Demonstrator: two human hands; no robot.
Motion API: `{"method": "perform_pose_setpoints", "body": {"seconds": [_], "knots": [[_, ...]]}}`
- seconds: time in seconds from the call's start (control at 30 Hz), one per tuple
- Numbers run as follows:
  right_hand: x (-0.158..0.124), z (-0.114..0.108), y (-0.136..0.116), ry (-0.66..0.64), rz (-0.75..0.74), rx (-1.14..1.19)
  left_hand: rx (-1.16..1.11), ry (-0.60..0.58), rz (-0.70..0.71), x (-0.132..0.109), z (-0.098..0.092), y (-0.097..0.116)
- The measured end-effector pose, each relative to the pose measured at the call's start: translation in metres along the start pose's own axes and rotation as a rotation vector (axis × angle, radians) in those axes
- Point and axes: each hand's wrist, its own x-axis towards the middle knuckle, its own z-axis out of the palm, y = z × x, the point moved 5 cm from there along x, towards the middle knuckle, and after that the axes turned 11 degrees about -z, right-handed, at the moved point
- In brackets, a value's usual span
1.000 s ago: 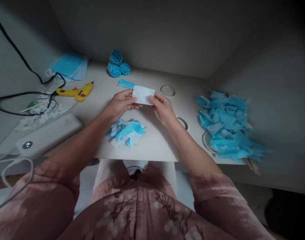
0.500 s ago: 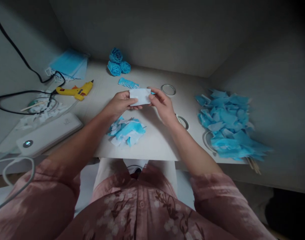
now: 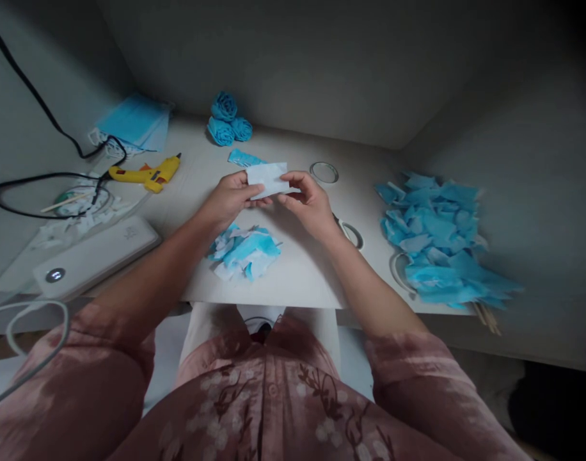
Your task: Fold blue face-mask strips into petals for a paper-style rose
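Observation:
Above the table I hold a small white rectangle of mask fabric (image 3: 268,176) between both hands. My left hand (image 3: 234,195) pinches its left end, thumb on the front face and fingers behind. At its right edge, my right hand (image 3: 311,202) has closed fingers, with the thumb near the lower corner. Just beyond the fabric lies a flat blue strip (image 3: 245,157), partly hidden by it. Nearer to me rests a loose pile of blue and white fabric scraps (image 3: 247,253). Scissors (image 3: 351,234) lie beside my right wrist, partly covered by it.
Three blue fabric roses (image 3: 223,121) stand at the back. Leftward are face masks (image 3: 132,121), a yellow glue gun (image 3: 153,174), a white power bank (image 3: 101,256) and cables. To the right lie a tape roll (image 3: 324,171), a blue fabric heap (image 3: 432,224) and sticks (image 3: 487,318).
The fabric piece has risen and tilted slightly. My right thumb has slid from its front face down to its lower right edge. My left hand keeps its grip.

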Motion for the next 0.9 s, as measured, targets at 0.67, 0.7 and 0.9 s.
{"method": "perform_pose_setpoints", "body": {"seconds": [0.67, 0.7, 0.9], "knots": [[-0.001, 0.001, 0.007, 0.091, 0.048, 0.029, 0.152, -0.024, 0.094, 0.003, 0.002, -0.002], [-0.001, 0.001, 0.007, 0.095, 0.049, 0.024, 0.166, -0.012, 0.108, 0.004, 0.001, -0.002], [-0.002, 0.004, 0.015, 0.081, 0.108, 0.068, 0.159, 0.059, 0.147, 0.006, -0.002, 0.001]]}}
